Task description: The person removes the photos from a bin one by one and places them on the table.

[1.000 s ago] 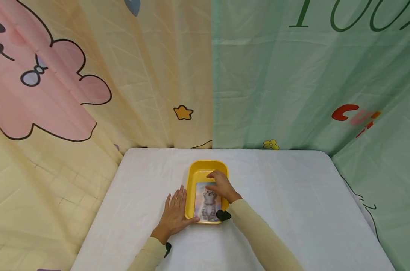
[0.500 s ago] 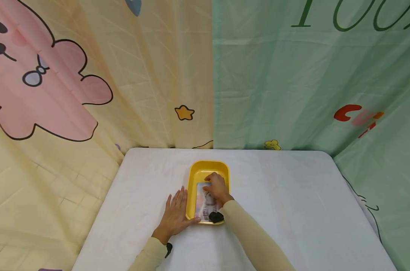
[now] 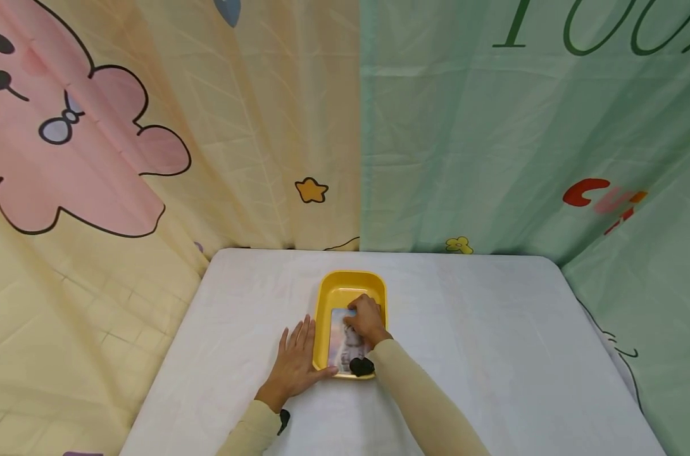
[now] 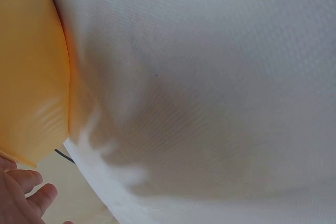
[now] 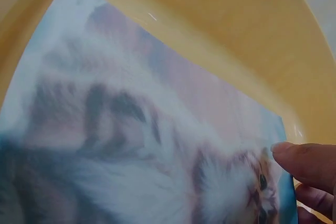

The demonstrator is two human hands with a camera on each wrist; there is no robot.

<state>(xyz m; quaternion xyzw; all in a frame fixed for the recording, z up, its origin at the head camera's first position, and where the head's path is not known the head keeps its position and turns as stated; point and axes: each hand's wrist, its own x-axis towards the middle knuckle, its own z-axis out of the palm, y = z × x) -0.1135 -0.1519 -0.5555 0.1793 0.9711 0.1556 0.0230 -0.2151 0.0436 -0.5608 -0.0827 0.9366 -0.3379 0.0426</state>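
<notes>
A yellow tray (image 3: 340,296) stands on the white-covered table, with a kitten photo (image 3: 337,339) lying inside its near part. My left hand (image 3: 292,366) is spread flat along the tray's left side, its thumb over the near left corner. In the left wrist view, some of its fingertips (image 4: 42,198) show beside the tray wall (image 4: 31,61). Reaching into the tray, my right hand (image 3: 368,320) pinches the photo's top edge. The right wrist view shows the thumb (image 5: 304,163) on the printed face and other fingers beyond the edge. The right forearm hides part of the photo.
White cloth (image 3: 464,342) covers the table around the tray. Curtains, yellow (image 3: 254,126) and green (image 3: 453,139), hang behind the table and along its sides. A dark wrist camera (image 3: 361,367) on the right arm sits over the tray's near end.
My right hand has moved slightly left and nearer over the photo, and its fingers have closed on the top edge. The left hand stays against the tray.
</notes>
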